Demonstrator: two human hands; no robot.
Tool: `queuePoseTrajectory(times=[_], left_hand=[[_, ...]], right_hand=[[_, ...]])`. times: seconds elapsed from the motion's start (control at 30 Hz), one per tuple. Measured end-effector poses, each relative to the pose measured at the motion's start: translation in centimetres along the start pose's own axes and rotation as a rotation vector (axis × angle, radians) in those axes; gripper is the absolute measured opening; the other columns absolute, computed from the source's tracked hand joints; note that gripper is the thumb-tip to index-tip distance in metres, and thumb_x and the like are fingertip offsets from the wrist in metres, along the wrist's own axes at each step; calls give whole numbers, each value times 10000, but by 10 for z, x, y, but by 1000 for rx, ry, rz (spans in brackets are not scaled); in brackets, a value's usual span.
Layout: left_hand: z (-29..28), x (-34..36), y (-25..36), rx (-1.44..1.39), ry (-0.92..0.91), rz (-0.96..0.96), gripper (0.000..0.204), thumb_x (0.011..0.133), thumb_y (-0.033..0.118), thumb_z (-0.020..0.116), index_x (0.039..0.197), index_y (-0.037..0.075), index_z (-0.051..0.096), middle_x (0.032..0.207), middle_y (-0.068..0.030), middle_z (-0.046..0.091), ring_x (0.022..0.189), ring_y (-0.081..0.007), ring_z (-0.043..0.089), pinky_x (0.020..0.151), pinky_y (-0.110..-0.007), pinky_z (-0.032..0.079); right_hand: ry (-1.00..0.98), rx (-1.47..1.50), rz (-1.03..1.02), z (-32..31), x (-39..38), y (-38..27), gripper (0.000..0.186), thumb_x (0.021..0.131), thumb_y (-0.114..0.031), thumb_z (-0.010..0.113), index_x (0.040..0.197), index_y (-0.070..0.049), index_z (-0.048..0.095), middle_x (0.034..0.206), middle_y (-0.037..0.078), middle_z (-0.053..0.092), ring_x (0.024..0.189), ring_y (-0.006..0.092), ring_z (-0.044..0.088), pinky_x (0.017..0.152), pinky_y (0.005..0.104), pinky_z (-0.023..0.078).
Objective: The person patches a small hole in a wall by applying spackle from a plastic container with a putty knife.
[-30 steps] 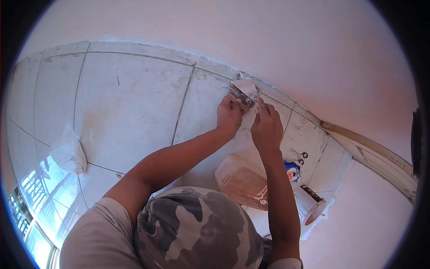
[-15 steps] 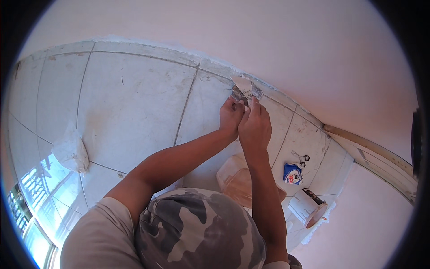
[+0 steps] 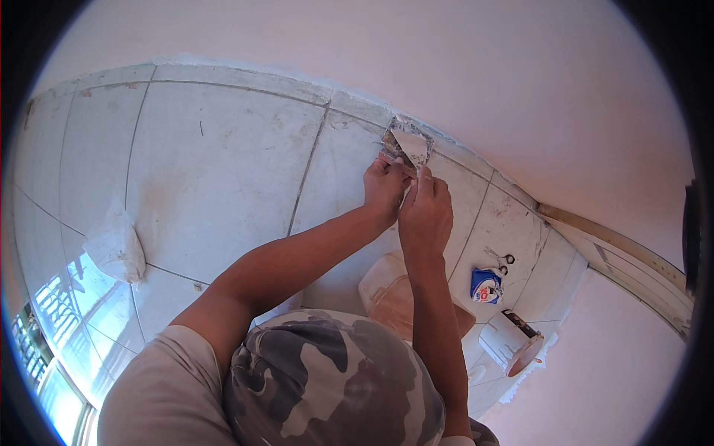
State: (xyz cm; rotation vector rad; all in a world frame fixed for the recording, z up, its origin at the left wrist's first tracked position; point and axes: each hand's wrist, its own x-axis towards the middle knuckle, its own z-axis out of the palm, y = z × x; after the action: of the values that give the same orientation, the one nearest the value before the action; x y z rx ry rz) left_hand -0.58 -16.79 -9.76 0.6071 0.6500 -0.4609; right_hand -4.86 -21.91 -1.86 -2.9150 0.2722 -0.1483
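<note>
Compared with the frame one second earlier, both hands have drawn together and shifted slightly toward the wall line, and the putty knife now lies with its blade flat against the joint where the tiled floor meets the pale wall. The left hand is closed on the lower end of the tool, fingers wrapped just below the blade. The right hand is closed too, pressed against the left, its fingertips reaching up to the same handle; the handle itself is hidden by the two hands. The blade is smeared with whitish filler and sits at the corner of a tile, next to a grout line. Both forearms rise from the lower edge, above a camouflage-patterned cap. On the floor to the right of the right forearm lie a tan plastic container, a small blue packet, a pair of scissors just beyond it, and a white bucket lying on its side. A crumpled white bag sits well apart on the tiles to the left.
</note>
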Motion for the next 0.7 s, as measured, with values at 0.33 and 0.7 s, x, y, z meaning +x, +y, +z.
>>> queuePoseTrajectory(times=[0.33, 0.7], left_hand=[[5, 0, -2, 10, 31, 22, 82, 1004, 88, 543, 945, 41, 510, 782, -56, 625, 680, -111, 595, 608, -278, 489], [13, -4, -2, -6, 77, 22, 60, 1002, 67, 547, 954, 36, 529, 826, -77, 639, 716, -128, 609, 636, -281, 509]], right_hand=[[19, -52, 62, -1, 27, -9, 300, 936, -122, 594, 1192, 12, 675, 1016, 195, 649, 869, 343, 681, 741, 417, 558], [-54, -104, 91, -22, 58, -14, 281, 925, -157, 622, 1159, -25, 704, 1014, 144, 600, 846, 315, 686, 738, 412, 564]])
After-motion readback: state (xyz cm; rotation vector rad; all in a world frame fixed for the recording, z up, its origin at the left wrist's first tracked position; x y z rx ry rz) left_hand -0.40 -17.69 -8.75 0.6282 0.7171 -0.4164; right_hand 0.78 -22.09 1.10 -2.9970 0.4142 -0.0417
